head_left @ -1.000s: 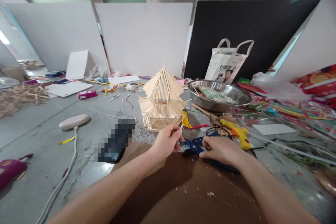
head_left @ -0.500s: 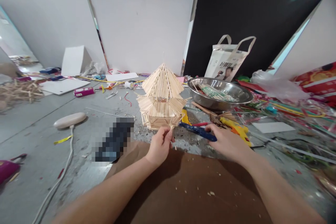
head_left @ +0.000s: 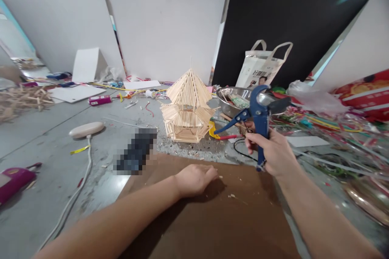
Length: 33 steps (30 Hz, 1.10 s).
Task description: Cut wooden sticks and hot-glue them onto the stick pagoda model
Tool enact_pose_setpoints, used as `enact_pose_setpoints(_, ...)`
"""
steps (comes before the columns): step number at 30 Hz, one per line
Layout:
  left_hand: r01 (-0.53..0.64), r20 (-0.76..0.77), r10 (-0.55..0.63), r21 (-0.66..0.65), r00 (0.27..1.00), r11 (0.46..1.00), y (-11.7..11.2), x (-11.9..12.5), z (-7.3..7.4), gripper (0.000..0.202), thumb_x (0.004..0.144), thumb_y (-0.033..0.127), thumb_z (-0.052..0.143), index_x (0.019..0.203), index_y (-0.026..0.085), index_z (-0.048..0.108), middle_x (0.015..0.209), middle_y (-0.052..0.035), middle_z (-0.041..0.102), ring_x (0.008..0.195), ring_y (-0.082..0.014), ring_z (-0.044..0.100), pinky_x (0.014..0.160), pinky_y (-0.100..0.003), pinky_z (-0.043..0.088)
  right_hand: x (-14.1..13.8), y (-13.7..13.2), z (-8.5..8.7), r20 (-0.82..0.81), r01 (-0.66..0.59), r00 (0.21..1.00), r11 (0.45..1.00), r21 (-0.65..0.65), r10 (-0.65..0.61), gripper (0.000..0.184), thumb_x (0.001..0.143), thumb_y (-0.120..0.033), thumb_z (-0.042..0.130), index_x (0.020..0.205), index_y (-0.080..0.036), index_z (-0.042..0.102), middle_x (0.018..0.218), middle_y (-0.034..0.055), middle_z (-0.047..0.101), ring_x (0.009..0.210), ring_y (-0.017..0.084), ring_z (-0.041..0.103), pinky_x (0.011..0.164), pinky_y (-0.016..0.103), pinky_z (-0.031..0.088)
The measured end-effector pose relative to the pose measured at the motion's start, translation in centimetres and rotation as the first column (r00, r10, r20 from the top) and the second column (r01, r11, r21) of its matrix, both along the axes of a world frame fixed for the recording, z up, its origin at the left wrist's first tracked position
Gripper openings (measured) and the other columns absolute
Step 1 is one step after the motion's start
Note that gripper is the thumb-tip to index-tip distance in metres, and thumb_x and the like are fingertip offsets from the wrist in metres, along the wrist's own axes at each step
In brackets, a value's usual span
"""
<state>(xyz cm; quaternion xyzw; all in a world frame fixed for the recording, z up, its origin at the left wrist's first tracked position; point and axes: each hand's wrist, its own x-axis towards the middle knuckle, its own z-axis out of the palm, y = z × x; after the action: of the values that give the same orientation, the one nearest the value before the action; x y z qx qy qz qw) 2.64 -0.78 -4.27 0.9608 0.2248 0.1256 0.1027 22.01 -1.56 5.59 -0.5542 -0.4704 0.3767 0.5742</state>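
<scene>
A small pagoda-shaped model [head_left: 190,119] built of thin wooden sticks stands upright in the middle, its pointed roof topped by a thin spike. In my right hand [head_left: 276,151] is a blue pipe cutter [head_left: 260,119], raised with its jaws apart and its dark blade pointing right. My left hand [head_left: 196,180] is low over the brown board [head_left: 219,214], apart from the model. Its fingers are curled together, and what they pinch, if anything, is too small to make out. Pale wood crumbs lie on the board near it.
A steel basin [head_left: 232,107] holding packaged sticks stands behind the cutter, a white tote bag [head_left: 258,66] behind that. Left are a dark phone-like object [head_left: 136,151], a white corded device [head_left: 86,129] and a purple tool [head_left: 16,182]. Clutter [head_left: 334,129] covers the right floor.
My left hand has left the model's base and come down over the brown board. My right hand has lifted the pipe cutter and turned it upright, its jaws now spread.
</scene>
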Motion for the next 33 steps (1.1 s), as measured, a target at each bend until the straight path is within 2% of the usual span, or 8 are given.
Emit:
enact_pose_setpoints(7,-0.144,-0.026,0.143,-0.035,0.989,0.989,0.0,-0.3,0.3,0.033,0.087,0.033,0.019,0.092,0.016,0.046,0.085,-0.0087,0.061,0.076,-0.0168,0.058,0.065,-0.026,0.043,-1.8,-0.7,-2.7,-0.618,-0.177,0.766,0.982,0.059,0.175,0.027,0.053,-0.015,0.055,0.080,-0.020,0.058,0.072,-0.0011,0.063,0.055,0.011,0.055,0.045,0.023,0.045)
enact_pose_setpoints(10,-0.206,-0.022,0.205,-0.029,0.978,0.978,-0.1,-0.1,0.4,0.032,0.086,0.033,0.020,0.089,0.015,0.047,0.080,-0.0094,0.062,0.070,-0.0174,0.059,0.062,-0.026,0.043,-1.8,-0.5,-4.9,-0.726,-0.184,0.671,0.982,0.036,0.152,0.030,0.054,-0.016,0.050,0.082,-0.021,0.058,0.068,-0.0019,0.063,0.053,0.010,0.054,0.046,0.021,0.046)
enact_pose_setpoints(14,-0.339,0.110,0.359,-0.168,0.927,0.926,0.4,-0.6,0.2,0.029,0.085,0.033,0.024,0.088,0.017,0.048,0.072,-0.0062,0.061,0.066,-0.0162,0.059,0.060,-0.025,0.042,-1.0,0.1,-6.9,-0.734,-0.104,0.676,0.994,-0.016,0.059,0.030,0.054,-0.013,0.047,0.081,-0.020,0.058,0.065,-0.0020,0.063,0.051,0.010,0.055,0.046,0.022,0.047)
enact_pose_setpoints(16,-0.437,0.262,0.504,-0.275,0.823,0.856,1.0,-1.0,0.3,0.028,0.085,0.033,0.025,0.085,0.018,0.048,0.072,-0.0045,0.061,0.066,-0.0147,0.058,0.061,-0.025,0.041,-0.6,0.3,-7.2,-0.718,-0.088,0.695,0.996,-0.032,0.039,0.028,0.054,-0.013,0.046,0.078,-0.019,0.059,0.063,-0.0017,0.063,0.049,0.010,0.054,0.045,0.022,0.047)
enact_pose_setpoints(19,-0.617,0.465,0.720,-0.382,0.515,0.688,1.8,-1.5,1.2,0.031,0.086,0.034,0.022,0.081,0.018,0.048,0.072,-0.0034,0.060,0.066,-0.0138,0.056,0.063,-0.026,0.041,-0.9,0.1,-7.0,-0.678,-0.129,0.730,0.991,-0.018,0.083,0.025,0.053,-0.013,0.048,0.076,-0.017,0.059,0.061,-0.0013,0.062,0.047,0.010,0.053,0.044,0.022,0.046)
enact_pose_setpoints(21,-0.625,0.530,0.735,-0.416,0.423,0.661,1.9,-1.3,2.3,0.030,0.085,0.034,0.023,0.082,0.018,0.048,0.075,-0.0034,0.060,0.069,-0.0136,0.055,0.065,-0.026,0.041,-1.9,-0.4,-6.8,-0.635,-0.186,0.759,0.983,0.000,0.143,0.026,0.053,-0.014,0.051,0.077,-0.016,0.060,0.060,-0.0006,0.062,0.047,0.011,0.053,0.044,0.023,0.045)
enact_pose_setpoints(27,-0.617,0.420,0.694,-0.325,0.585,0.717,0.9,0.7,5.7,0.029,0.085,0.037,0.024,0.090,0.019,0.047,0.069,-0.0033,0.060,0.062,-0.0143,0.055,0.059,-0.026,0.039,-5.5,-2.2,-5.5,-0.555,-0.274,0.793,0.961,0.046,0.253,0.019,0.059,-0.019,0.058,0.077,-0.015,0.061,0.059,0.0000,0.062,0.048,0.011,0.054,0.049,0.024,0.044)
enact_pose_setpoints(33,-0.760,0.470,0.741,-0.201,0.480,0.619,0.9,2.0,9.1,0.033,0.086,0.036,0.018,0.092,0.020,0.047,0.062,-0.0036,0.056,0.057,-0.0148,0.053,0.056,-0.026,0.036,-6.0,-1.6,-4.2,-0.722,-0.386,0.577,0.906,0.172,0.382,0.053,0.069,-0.063,0.035,0.089,-0.021,0.060,0.086,0.0042,0.064,0.077,0.018,0.058,0.065,0.033,0.046)
